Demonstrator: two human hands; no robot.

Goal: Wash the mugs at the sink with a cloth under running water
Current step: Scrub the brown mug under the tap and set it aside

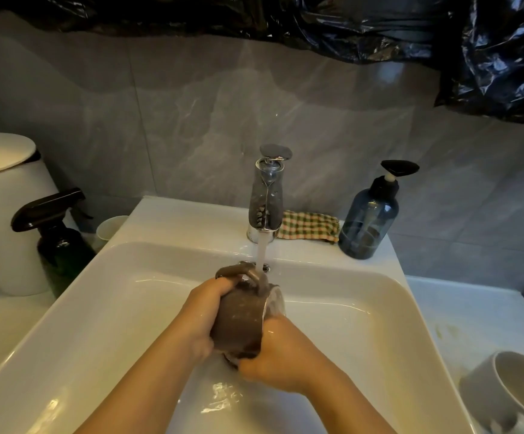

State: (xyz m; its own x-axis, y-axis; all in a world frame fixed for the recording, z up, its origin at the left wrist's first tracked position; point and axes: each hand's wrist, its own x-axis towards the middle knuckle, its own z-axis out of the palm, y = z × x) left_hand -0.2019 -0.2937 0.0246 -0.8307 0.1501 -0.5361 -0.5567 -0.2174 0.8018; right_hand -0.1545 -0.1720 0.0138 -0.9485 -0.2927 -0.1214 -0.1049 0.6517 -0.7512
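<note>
Nearest my view, two bare forearms are reaching up from the bottom edge into a white sink (98, 308). Both hands are meeting around a brown mug (239, 321) over the middle of the basin.

The left hand (204, 314) is gripping the mug's left wall, its fingers curling over near the handle. The right hand (279, 352) is cupping the lower end, with fingers wrapping underneath and the thumb lying against the side. I cannot tell whether anything is tucked between that palm and the mug.

The mug is lying tilted. Its long axis is running from the base, close to the camera, up and to the right, where the rim is showing. The handle is riding on top. Water (262, 249) is pouring from the tap (265, 195) and striking the handle, just left of the mouth.

A checked cloth (309, 228) is lying on the back ledge between the tap and a soap bottle (368, 223), well apart from both hands. It is sitting beyond the mug and to the right, so I am judging the right hand to be the nearer one for reaching it, while the left hand is holding the mug under the stream.

A pale second mug (504, 386) is lying on its side on the counter at far right.
</note>
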